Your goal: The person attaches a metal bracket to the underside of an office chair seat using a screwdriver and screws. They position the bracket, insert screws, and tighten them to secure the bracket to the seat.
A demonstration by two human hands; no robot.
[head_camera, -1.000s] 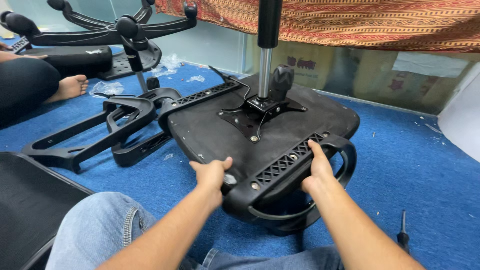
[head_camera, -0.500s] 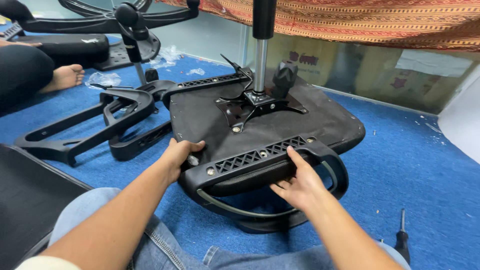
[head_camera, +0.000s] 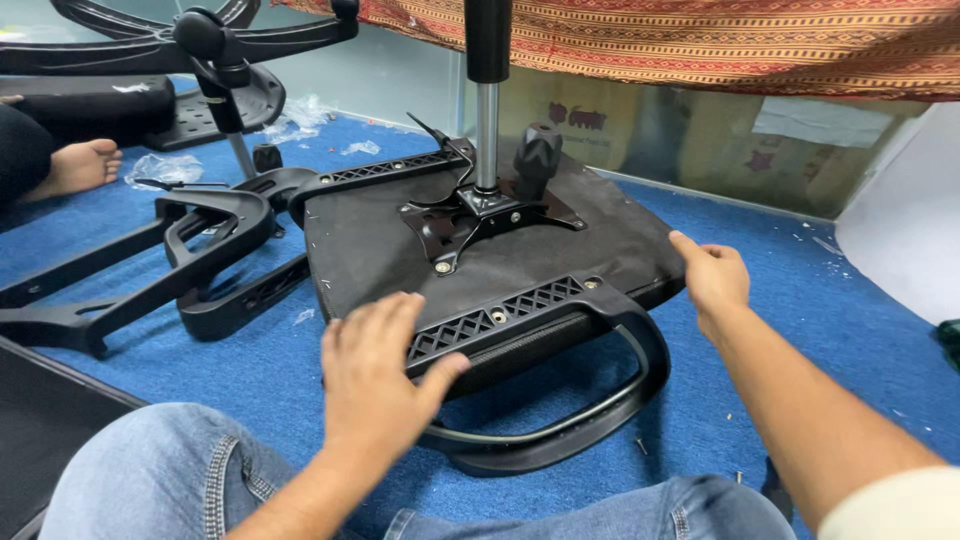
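The seat lay upside down on the blue carpet in front of my knees, its underside up, so that the metal plate and its screw holes were within reach from above. The gas column stood upright out of that plate, with a round knob just beside it.

My left hand lay flat, fingers spread and nearly straight, on the near corner of the seat, touching the ribbed bar of the armrest; it gripped nothing, and I judged it was there to press the seat down and steady it. My right hand was open too, fingers loosely curled, with the fingertips at the right edge of the seat; whether they had closed on the rim I could not tell.

The seat's long axis ran from lower left to upper right, one corner turned toward me. The armrest lay along the near edge, its loop hanging down off the seat toward my legs.

Off to the left, a loose black frame lay on the carpet, and a five-star base stood behind it. Another person's bare foot rested at the far left.
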